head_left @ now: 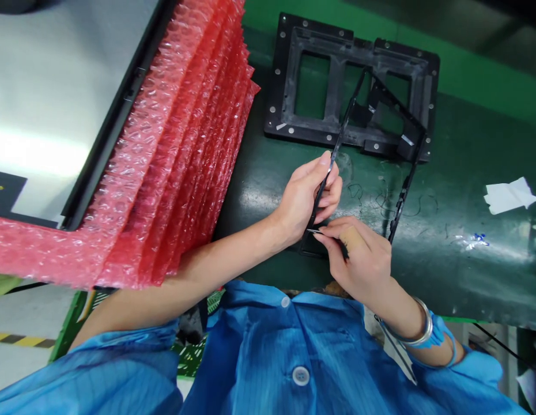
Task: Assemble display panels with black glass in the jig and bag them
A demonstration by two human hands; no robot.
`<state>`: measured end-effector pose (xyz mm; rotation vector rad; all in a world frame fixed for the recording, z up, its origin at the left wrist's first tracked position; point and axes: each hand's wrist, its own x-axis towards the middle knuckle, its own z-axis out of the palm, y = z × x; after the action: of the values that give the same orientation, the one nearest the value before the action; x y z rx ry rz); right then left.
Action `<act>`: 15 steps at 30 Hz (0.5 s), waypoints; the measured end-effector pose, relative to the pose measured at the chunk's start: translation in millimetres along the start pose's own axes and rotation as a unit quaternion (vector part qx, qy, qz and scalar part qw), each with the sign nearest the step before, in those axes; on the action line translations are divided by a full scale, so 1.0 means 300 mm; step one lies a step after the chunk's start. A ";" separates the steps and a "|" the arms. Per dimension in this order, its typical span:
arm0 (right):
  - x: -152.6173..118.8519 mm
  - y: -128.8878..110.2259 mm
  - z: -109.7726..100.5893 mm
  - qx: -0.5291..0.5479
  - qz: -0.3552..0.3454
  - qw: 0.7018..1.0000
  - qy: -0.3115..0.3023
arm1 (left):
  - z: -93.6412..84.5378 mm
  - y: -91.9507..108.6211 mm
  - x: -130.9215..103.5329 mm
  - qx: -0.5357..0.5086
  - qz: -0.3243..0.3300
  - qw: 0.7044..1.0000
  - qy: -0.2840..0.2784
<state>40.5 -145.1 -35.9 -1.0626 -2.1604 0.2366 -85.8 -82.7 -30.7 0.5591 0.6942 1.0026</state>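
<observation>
A thin black rectangular frame [344, 124] is tilted over the green table, its far end above a black fixture [311, 129] with round metal dots and window-like openings. My left hand [309, 193] is closed round the frame's left side bar. Just below it, my right hand [358, 256] pinches a small thin metallic tool [313, 231], whose tip meets the near left corner of the frame. A tan patch covers part of one right finger. Small dark pieces with silvery strips hang at the frame's far side.
Stacked red bubble wrap [194, 144] fills the left of the table [467, 150], with a large silvery panel [43, 86] with black edging on top. White paper pieces [510, 196] and a small blue and clear scrap [479, 239] lie at the right.
</observation>
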 end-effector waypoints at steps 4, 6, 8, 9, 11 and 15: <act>-0.001 0.009 -0.004 0.027 0.024 0.999 0.013 | 0.001 -0.005 -0.004 0.014 0.006 1.000 -0.015; 0.000 0.014 -0.011 0.025 0.044 0.998 0.027 | 0.001 -0.008 -0.007 0.020 0.011 0.999 -0.032; 0.002 0.017 -0.018 0.025 0.055 0.998 0.032 | 0.002 -0.008 -0.010 0.024 0.018 0.999 -0.042; 0.002 0.017 -0.020 0.028 0.053 0.998 0.030 | 0.002 -0.008 -0.011 0.025 0.022 0.999 -0.043; 0.003 0.014 -0.021 0.037 0.040 0.998 0.021 | 0.003 -0.005 -0.012 0.025 0.023 0.999 -0.036; 0.002 0.005 -0.017 0.044 0.017 0.999 0.004 | 0.004 -0.003 -0.011 0.028 0.008 1.000 -0.009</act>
<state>44.6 -144.3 -32.5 -1.0487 -2.1053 0.3399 -85.6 -86.3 -29.6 0.6232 0.7036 0.9945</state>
